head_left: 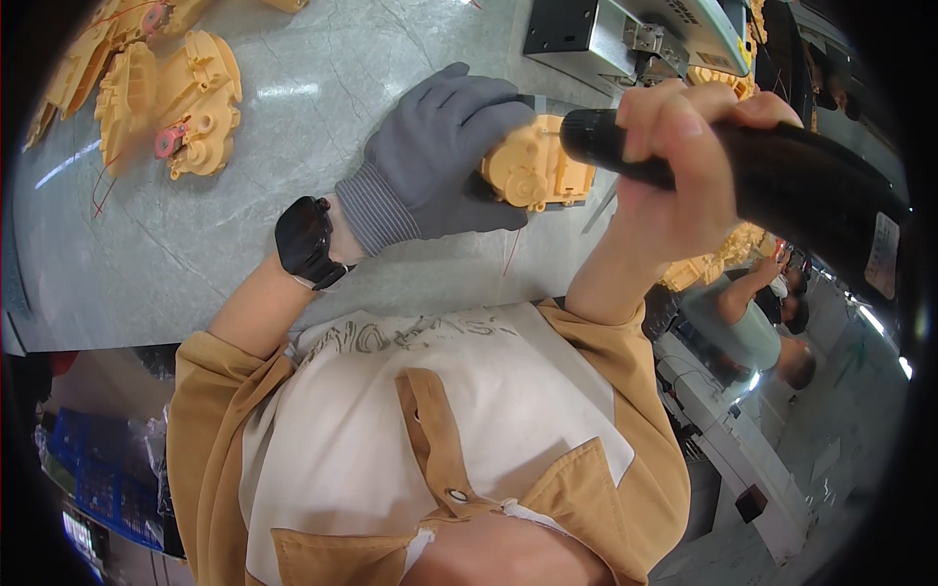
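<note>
My left hand (435,151), in a grey knitted work glove, curls round the left side of a yellow plastic housing (528,171) and holds it on the grey bench. Round bosses and gear-like shapes show on the housing's top. My bare right hand (679,161) is wrapped round a thick black electric screwdriver (782,171), lying nearly level in the picture. Its ribbed nose points left, over the right part of the housing. I cannot tell whether a bit touches a screw there. A thin red wire (512,252) sticks out below my left hand.
Several yellow housings (200,93), some with pink parts, lie at the far left of the bench (293,49). A metal-and-black machine (606,44) stands at the back right. More yellow parts (708,264) lie beyond my right forearm. Another person (743,317) sits further right.
</note>
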Demonstrator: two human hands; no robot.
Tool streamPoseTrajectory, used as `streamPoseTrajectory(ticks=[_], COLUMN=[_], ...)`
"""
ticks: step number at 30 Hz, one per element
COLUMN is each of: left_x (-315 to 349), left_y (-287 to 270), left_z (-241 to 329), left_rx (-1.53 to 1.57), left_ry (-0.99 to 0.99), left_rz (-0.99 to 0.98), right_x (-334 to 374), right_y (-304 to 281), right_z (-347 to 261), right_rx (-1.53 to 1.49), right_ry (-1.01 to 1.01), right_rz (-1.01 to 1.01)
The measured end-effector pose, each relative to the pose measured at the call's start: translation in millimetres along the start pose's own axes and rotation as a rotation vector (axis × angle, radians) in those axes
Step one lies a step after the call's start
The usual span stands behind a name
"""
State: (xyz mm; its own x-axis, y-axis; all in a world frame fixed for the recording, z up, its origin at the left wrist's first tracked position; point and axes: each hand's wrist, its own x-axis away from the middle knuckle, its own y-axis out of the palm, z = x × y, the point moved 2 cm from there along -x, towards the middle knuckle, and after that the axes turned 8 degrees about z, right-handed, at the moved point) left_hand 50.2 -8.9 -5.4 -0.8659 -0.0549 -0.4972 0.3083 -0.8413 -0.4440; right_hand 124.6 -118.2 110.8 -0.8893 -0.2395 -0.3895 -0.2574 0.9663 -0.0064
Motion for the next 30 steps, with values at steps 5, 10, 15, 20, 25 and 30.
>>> streamPoseTrajectory(ticks=[5, 10, 15, 20, 25, 30], left_x=[2, -2, 1, -15, -16, -7], left_y=[1, 2, -4, 13, -4, -26], left_z=[1, 5, 11, 28, 63, 79], left_rx=[0.023, 0.039, -0.016, -0.154, 0.292, 0.271], left_ry=[-0.039, -0.033, -0.129, -0.332, -0.258, 0.014], left_rz=[-0.039, -0.027, -0.023, -0.087, 0.138, 0.251], right_x=[1, 0, 2, 35, 70, 69], right_y=[-7, -13, -18, -88, -118, -121], right_z=[5, 14, 19, -51, -68, -63], right_rx=[-0.092, -0.246, -0.245, -0.506, -0.601, -0.667], right_ry=[0.023, 0.02, -0.023, -0.219, -0.21, -0.176], right_rz=[-0.029, -0.018, 0.178, 0.331, 0.375, 0.335])
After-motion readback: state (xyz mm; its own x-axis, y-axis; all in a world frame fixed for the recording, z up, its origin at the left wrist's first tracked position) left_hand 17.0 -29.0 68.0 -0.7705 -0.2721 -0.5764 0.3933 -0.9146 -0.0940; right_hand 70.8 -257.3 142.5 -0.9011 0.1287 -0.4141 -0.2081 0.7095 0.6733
